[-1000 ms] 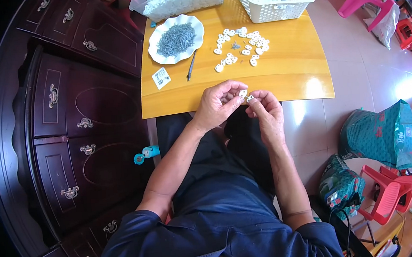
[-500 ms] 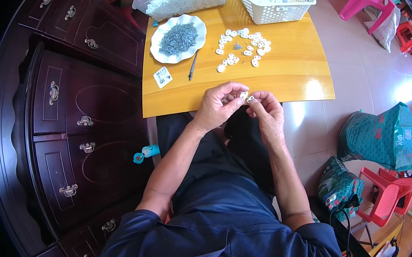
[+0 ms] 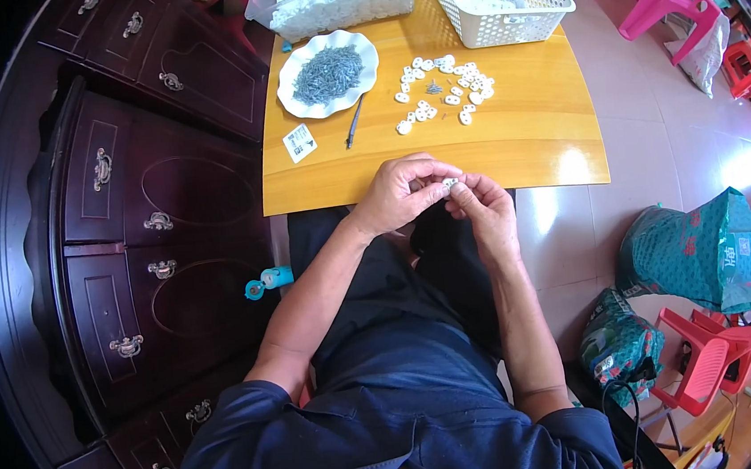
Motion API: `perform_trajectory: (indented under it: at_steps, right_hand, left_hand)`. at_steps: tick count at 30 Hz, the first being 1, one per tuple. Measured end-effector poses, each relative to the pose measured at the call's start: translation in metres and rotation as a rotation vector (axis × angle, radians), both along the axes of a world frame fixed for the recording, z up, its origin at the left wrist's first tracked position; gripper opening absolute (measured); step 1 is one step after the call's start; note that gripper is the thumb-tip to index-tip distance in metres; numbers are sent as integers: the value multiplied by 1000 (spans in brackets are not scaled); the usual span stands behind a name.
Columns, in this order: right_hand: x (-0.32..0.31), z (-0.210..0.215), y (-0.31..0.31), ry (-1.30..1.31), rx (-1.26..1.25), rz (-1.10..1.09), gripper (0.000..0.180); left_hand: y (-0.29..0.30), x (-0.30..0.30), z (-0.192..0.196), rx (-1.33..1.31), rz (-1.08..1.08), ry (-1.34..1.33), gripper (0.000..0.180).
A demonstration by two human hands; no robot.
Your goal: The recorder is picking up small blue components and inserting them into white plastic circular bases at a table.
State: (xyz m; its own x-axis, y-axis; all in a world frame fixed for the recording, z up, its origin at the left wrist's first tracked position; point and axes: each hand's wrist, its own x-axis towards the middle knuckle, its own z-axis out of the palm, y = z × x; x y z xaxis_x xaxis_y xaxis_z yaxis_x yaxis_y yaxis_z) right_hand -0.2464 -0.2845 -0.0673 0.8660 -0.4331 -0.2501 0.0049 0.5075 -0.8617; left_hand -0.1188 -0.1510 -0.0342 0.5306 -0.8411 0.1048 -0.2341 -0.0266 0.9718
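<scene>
My left hand (image 3: 402, 196) and my right hand (image 3: 486, 213) meet just past the table's near edge, fingertips pinched together. Between them sits a small white plastic piece with dark holes (image 3: 450, 182), mostly covered by my fingers; whether it is one part or two pressed together is not visible. Beyond my hands, several similar white oval pieces (image 3: 475, 82) lie loosely on the yellow wooden table (image 3: 528, 145). Among them is a little heap of grey metal screws or pins (image 3: 434, 89). A thin dark pen-like tool (image 3: 354, 122) lies to the left.
A white scalloped plate (image 3: 366, 49) holds many grey metal bits. Beside it lies a printed white card (image 3: 300, 143). At the far edge stand a clear bin (image 3: 365, 12) and a perforated basket (image 3: 518, 27) of white parts. Dark drawers (image 3: 184, 184) flank the left; teal bags (image 3: 694, 247) sit right.
The white pieces at my fingertips, seen slightly apart before, are now brought together, and my fingers cover more of them. My right fingertips have shifted slightly left.
</scene>
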Motion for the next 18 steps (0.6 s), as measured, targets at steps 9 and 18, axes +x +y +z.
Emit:
perform_trajectory:
  at_steps: [9,18]
  right_hand:
    - [1,0,-4,-32,166,13,15]
    - [-2,-5,-9,6,278,5,16]
  left_hand:
    - [-14,-20,14,93,155,-520,50]
    - [-17,-19,12,91,177,-685,27]
